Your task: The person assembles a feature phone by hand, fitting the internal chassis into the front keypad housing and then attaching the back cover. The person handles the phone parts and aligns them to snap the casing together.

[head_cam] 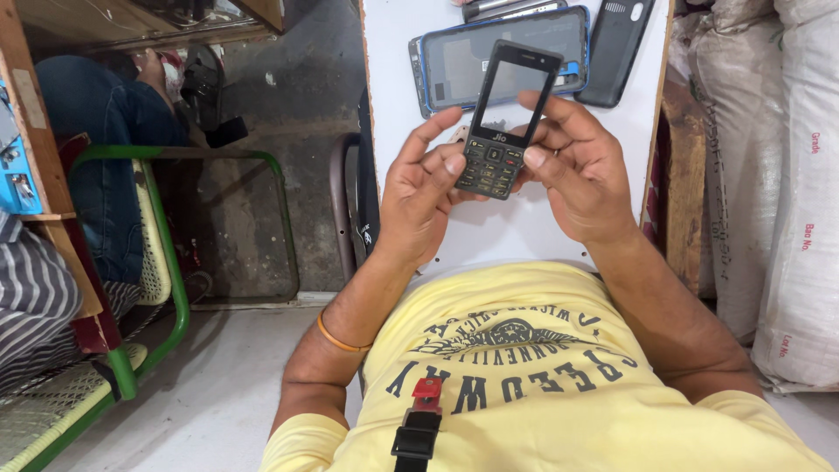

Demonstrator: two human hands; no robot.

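Both hands, left hand [422, 188] and right hand [581, 170], grip closed on a black keypad phone [507, 118] above the white bench [516, 232]; white sacks [782, 175] stand at right.

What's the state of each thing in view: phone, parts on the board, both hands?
keypad phone front: held upright above the board, screen window see-through
left hand: gripping it, thumb by keypad
right hand: gripping its right edge
blue-rimmed phone frame: lying flat on white board
black back cover: lying flat, detached
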